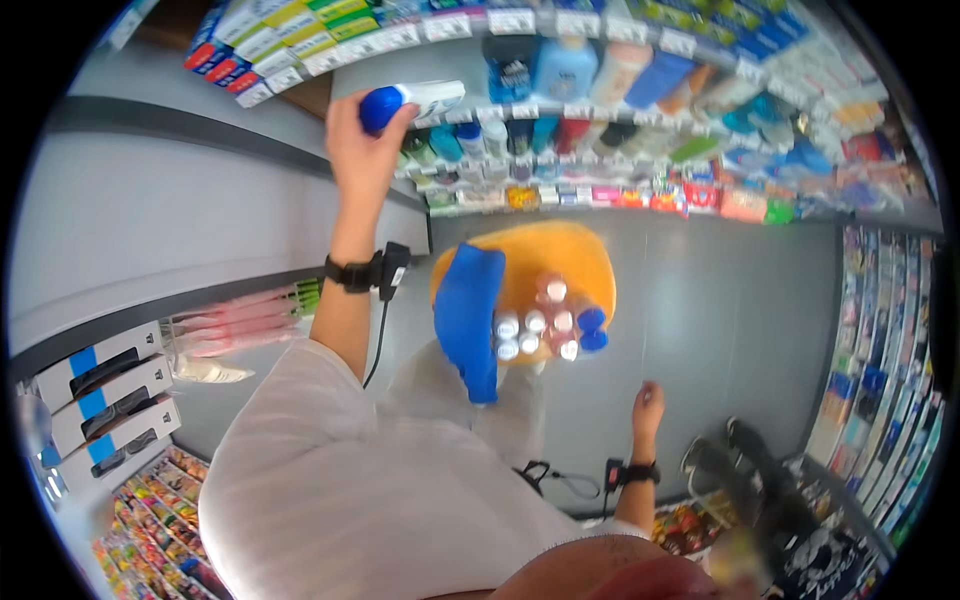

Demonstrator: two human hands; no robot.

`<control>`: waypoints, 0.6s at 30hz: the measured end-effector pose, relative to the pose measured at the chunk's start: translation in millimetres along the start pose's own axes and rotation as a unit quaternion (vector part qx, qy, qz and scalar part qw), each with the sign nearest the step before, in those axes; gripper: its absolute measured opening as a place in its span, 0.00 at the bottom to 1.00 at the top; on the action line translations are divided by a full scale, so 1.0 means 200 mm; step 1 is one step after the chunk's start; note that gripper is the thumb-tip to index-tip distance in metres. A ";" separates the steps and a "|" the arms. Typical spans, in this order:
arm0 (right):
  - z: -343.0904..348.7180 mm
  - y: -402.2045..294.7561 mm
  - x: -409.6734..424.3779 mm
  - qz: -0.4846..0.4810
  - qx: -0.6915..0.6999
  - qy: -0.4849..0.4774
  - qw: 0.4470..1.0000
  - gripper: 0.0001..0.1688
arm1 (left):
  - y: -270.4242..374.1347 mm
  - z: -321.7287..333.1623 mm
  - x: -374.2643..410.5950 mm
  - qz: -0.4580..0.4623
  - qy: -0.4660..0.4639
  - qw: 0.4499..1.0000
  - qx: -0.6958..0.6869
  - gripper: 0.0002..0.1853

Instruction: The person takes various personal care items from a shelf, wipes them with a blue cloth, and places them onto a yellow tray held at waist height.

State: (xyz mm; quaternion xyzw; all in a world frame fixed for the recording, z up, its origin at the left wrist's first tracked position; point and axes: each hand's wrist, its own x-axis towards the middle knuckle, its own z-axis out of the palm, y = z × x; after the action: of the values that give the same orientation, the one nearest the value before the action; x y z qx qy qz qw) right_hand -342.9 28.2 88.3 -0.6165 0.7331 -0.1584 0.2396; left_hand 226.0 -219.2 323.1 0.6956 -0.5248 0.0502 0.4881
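My left hand (366, 142) is raised at the shelf, its fingers and thumb around the blue cap of a white bottle (433, 96). The bottle lies nearly sideways in view, its base towards the shelf's bottles. Low at my side hangs my right hand (648, 411), fingers curled; whether they are fully closed is too small to tell. Before me stands a yellow stool (555, 238) with a blue cloth (466, 315) draped over its left side. On the seat, several white-capped bottles (529, 333) stand beside two blue-capped containers (592, 328).
Shelves of bottles (566, 71) and stacked boxes (285, 34) run across the front. A grey-edged panel (187, 202) rises on the left, above boxed goods (112, 390). Another shelf (877, 375) lines the right. A person's dark-clothed legs (765, 472) are at lower right.
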 end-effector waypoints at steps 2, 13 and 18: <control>0.02 0.07 0.05 -0.012 -0.025 0.006 1.000 0.08 | -0.04 -0.11 -0.13 -0.051 -0.018 0.995 -0.085 0.21; -0.12 0.28 0.05 0.044 0.069 -0.012 0.997 0.09 | 0.66 0.41 -0.80 0.025 -0.310 0.950 -0.037 0.24; -0.22 0.53 -0.07 0.073 0.074 -0.001 0.995 0.09 | 0.67 0.77 -1.12 0.070 -0.423 0.903 0.016 0.23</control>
State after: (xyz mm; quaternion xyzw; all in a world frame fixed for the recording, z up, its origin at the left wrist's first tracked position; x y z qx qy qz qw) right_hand -451.9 59.9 71.3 -0.5417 0.7625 -0.1937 0.2959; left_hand -45.9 -176.0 198.0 0.6203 -0.7287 -0.2064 0.2040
